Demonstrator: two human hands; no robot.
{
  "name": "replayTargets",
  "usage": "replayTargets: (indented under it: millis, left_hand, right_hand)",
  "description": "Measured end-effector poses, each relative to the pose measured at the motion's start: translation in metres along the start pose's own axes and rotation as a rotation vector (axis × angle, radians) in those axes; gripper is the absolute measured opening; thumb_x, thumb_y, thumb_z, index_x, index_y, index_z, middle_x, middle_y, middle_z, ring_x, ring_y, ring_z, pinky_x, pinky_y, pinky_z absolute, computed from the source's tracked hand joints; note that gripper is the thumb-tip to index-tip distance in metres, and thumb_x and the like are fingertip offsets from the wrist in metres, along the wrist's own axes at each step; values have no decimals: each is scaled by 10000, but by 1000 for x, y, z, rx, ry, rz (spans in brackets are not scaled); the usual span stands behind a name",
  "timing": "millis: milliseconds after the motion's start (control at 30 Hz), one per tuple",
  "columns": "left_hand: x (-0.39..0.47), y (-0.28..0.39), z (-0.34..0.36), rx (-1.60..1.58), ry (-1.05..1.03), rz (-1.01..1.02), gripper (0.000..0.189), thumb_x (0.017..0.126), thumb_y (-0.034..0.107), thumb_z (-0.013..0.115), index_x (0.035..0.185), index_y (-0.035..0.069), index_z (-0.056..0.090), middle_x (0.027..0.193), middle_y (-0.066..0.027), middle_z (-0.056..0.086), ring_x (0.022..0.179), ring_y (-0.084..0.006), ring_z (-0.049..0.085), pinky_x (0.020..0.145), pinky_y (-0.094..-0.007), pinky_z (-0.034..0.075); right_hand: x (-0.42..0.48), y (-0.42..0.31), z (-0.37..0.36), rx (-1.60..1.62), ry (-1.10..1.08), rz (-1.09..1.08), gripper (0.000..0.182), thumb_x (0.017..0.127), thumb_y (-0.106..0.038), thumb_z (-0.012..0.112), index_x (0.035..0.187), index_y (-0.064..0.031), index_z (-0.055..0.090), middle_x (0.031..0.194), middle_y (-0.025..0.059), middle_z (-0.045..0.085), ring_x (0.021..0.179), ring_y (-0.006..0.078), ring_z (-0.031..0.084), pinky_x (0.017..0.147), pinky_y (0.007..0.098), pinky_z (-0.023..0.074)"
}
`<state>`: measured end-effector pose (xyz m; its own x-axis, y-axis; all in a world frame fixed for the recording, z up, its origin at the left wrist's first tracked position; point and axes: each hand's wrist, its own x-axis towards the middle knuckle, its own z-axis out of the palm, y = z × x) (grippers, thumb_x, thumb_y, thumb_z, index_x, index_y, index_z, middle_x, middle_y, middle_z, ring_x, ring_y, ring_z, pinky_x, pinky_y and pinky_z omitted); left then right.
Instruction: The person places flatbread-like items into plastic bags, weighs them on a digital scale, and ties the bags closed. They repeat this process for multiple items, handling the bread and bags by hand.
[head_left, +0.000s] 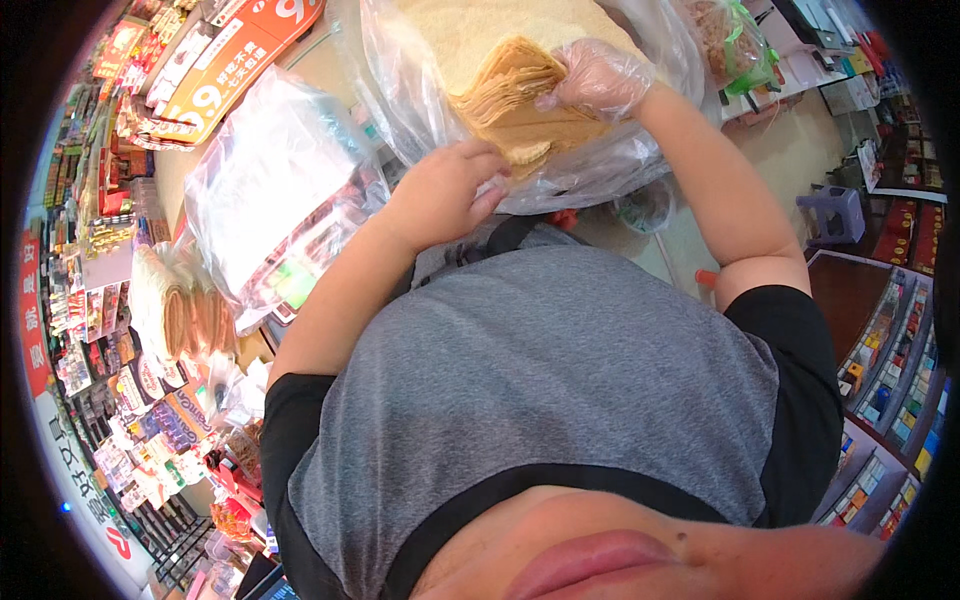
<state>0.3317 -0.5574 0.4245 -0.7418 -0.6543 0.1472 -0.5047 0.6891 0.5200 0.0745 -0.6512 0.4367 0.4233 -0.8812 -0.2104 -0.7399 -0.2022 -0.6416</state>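
A large pile of thin, pale yellow sheets (420, 37), which look like pressed tofu sheets, lies in an open clear plastic bag (600, 176) in front of me. Its near part is a folded, layered stack of sheets (510, 82). My right hand (600, 79), in a clear plastic glove, grips the right edge of this stack. At the stack's near left edge is my left hand (454, 187), bare, its fingers curled. Something whitish, perhaps film or the bag's edge, shows between its thumb and fingers; whether it is held is unclear.
On the left are a bulky clear plastic bag (277, 187), a bundle of thin plastic bags (180, 307) and shelves of packaged goods. A green-and-clear bag of food (724, 45) is at the upper right. Farther right stand a purple plastic stool (834, 216) and a display case (870, 360).
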Motion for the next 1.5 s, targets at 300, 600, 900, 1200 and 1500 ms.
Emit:
replayTargets:
  millis: [300, 600, 900, 1200, 1500]
  left_hand:
    - [6, -11, 32, -48, 239, 7, 269, 838, 188, 658, 1045, 17, 651, 1119, -165, 625, 1020, -357, 608, 893, -417, 498]
    - [4, -20, 28, -97, -15, -134, 340, 817, 187, 668, 1119, 32, 647, 1176, -164, 584, 1105, -355, 570, 956, -422, 478]
    - [9, -27, 27, -89, -59, -129, 314, 808, 173, 652, 1089, 33, 662, 1148, -162, 602, 1081, -358, 583, 946, -419, 488]
    - [15, -71, 4, -1524, 153, -293, 521, 956, 430, 521, 1258, 7, 553, 1283, -165, 584, 1148, -261, 593, 953, -403, 489]
    - [-6, -52, 1, -1701, 400, -699, 497, 929, 145, 601, 1367, -34, 449, 1275, -175, 605, 1117, -289, 628, 968, -408, 509]
  right_hand:
    - [2, -5, -7, 157, -10, 17, 380, 800, -255, 783, 1047, 15, 684, 890, 49, 694, 795, 112, 587, 754, 299, 486]
    - [-30, -4, 40, -493, 296, -503, 355, 764, -150, 769, 1075, -24, 655, 1064, 194, 655, 1018, 349, 631, 885, 439, 503]
    - [84, -29, -105, 283, 111, -429, 431, 736, -109, 807, 1119, -16, 634, 1086, 77, 646, 1034, 191, 604, 908, 361, 497]
    - [-65, -172, -156, -603, 407, -526, 292, 752, -136, 755, 1022, -42, 692, 962, 100, 700, 853, 229, 659, 776, 334, 529]
    - [-122, -156, -52, -339, 134, -614, 272, 662, -3, 698, 922, -69, 654, 873, 100, 633, 845, 311, 606, 756, 394, 473]
